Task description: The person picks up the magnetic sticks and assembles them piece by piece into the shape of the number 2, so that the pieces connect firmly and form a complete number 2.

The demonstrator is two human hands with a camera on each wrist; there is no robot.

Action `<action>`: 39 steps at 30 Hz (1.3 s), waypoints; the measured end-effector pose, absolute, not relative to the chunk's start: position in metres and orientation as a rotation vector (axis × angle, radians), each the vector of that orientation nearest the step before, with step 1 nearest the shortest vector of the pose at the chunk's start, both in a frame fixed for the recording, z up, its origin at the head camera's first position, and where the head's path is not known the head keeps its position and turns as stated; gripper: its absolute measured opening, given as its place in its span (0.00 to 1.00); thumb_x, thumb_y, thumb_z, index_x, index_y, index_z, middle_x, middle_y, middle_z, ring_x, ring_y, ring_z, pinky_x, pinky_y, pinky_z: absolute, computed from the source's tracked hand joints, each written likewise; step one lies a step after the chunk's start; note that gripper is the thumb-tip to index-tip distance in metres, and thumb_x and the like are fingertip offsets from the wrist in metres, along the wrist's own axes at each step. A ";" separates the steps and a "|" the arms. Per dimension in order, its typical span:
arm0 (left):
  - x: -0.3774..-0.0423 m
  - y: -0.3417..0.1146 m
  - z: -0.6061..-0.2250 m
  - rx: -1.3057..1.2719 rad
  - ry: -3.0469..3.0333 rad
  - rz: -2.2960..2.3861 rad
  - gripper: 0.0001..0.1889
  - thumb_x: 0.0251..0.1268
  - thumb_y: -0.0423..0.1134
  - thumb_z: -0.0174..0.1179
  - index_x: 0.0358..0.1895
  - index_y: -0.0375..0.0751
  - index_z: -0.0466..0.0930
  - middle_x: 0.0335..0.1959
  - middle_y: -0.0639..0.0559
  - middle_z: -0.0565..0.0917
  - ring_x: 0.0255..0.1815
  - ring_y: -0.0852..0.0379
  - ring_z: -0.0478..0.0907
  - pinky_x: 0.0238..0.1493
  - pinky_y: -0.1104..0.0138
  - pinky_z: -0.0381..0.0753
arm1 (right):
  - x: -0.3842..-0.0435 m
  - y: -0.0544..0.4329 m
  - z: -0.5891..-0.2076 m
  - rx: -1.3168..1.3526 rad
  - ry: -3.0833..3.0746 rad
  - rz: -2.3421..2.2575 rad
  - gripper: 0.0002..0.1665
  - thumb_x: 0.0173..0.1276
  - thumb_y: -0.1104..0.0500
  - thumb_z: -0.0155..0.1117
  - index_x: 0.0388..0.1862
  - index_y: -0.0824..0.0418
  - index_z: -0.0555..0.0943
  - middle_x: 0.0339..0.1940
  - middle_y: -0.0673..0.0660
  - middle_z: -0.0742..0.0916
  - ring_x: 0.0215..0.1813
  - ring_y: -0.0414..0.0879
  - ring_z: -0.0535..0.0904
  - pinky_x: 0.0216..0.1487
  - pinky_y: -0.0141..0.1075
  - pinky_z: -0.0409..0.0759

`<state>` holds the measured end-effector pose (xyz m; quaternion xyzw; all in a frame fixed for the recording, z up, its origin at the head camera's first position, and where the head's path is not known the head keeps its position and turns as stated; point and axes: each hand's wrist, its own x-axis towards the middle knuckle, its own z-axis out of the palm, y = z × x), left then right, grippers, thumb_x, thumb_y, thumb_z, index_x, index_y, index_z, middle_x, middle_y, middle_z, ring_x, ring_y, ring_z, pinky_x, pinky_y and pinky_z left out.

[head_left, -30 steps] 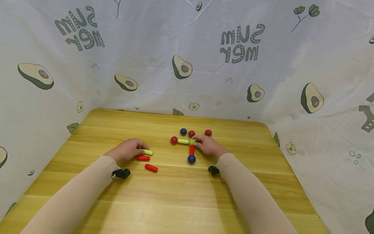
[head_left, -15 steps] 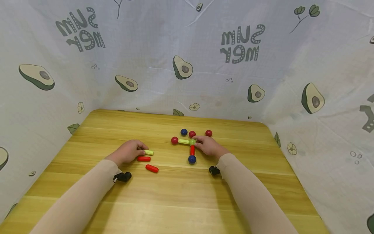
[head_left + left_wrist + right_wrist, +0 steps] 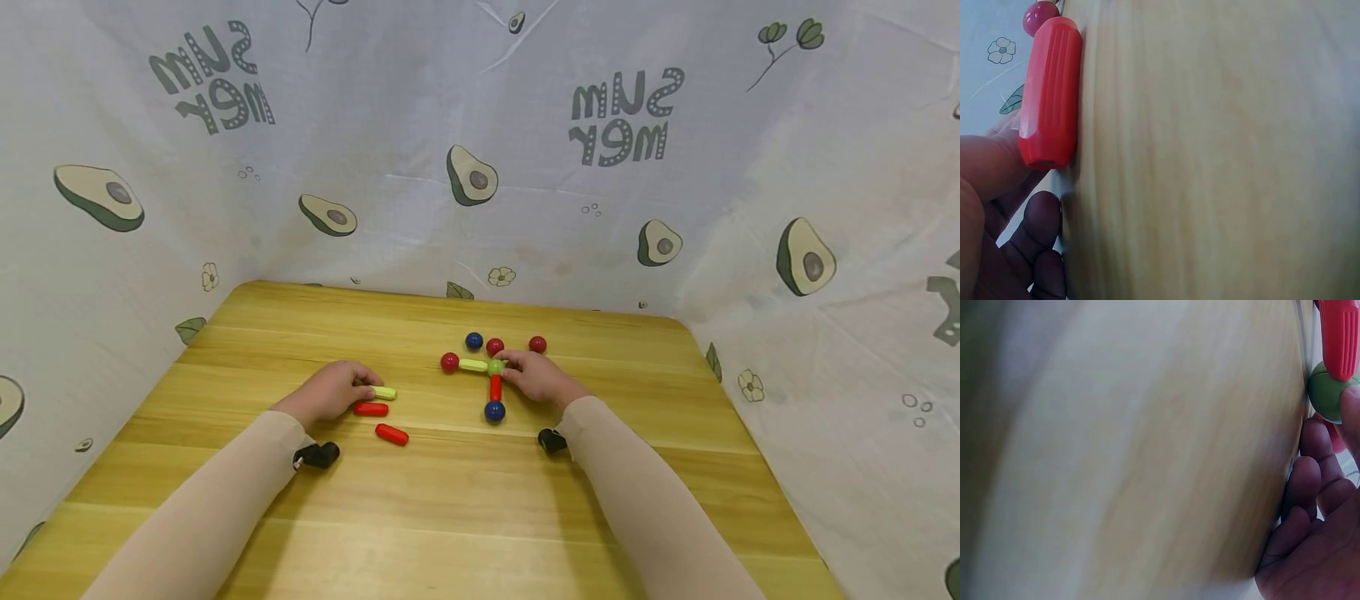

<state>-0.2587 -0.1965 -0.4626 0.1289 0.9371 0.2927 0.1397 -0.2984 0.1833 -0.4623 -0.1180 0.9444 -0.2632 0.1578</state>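
Observation:
My left hand [image 3: 332, 390] pinches the near end of a yellow-green rod [image 3: 386, 392] on the table. Just in front of that rod lies a red rod [image 3: 371, 409], large in the left wrist view, where it hides the pinched one. My right hand [image 3: 536, 377] holds a green ball [image 3: 495, 367] between thumb and fingers; the right wrist view shows the thumb against the ball [image 3: 1327, 394]. From this ball a yellow-green rod [image 3: 473, 365] runs left to a red ball [image 3: 449, 362]. Another red rod [image 3: 496, 388] runs from it towards me to a blue ball [image 3: 494, 411].
A loose red rod [image 3: 392, 434] lies nearer me, between the hands. Behind the joined pieces sit a blue ball [image 3: 474, 341], a red ball [image 3: 495, 347] and another red ball [image 3: 537, 344]. A printed cloth [image 3: 405, 225] encloses the wooden table [image 3: 435, 517] at back and sides.
Both hands keep their places and holds. Only the head view has shifted slightly, so everything appears a little lower and further right.

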 end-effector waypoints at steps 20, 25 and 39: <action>-0.256 -0.195 -0.462 0.358 2.709 0.851 0.11 0.78 0.40 0.62 0.56 0.46 0.88 0.49 0.50 0.87 0.48 0.52 0.79 0.61 0.51 0.79 | -0.298 0.186 -0.462 -0.371 2.692 -0.751 0.24 0.85 0.53 0.56 0.75 0.51 0.76 0.56 0.57 0.84 0.55 0.54 0.78 0.72 0.53 0.75; -0.255 -0.195 -0.462 0.355 2.711 0.855 0.11 0.78 0.40 0.62 0.56 0.46 0.88 0.50 0.49 0.88 0.48 0.52 0.80 0.61 0.51 0.79 | -0.299 0.185 -0.462 -0.391 2.697 -0.741 0.24 0.84 0.54 0.56 0.75 0.52 0.76 0.56 0.58 0.85 0.55 0.54 0.79 0.73 0.53 0.75; -0.253 -0.194 -0.461 0.367 2.711 0.857 0.12 0.79 0.40 0.61 0.57 0.45 0.88 0.51 0.49 0.87 0.48 0.53 0.79 0.60 0.52 0.79 | -0.300 0.185 -0.460 -0.360 2.685 -0.782 0.25 0.82 0.56 0.60 0.75 0.51 0.77 0.54 0.58 0.85 0.49 0.52 0.78 0.63 0.46 0.80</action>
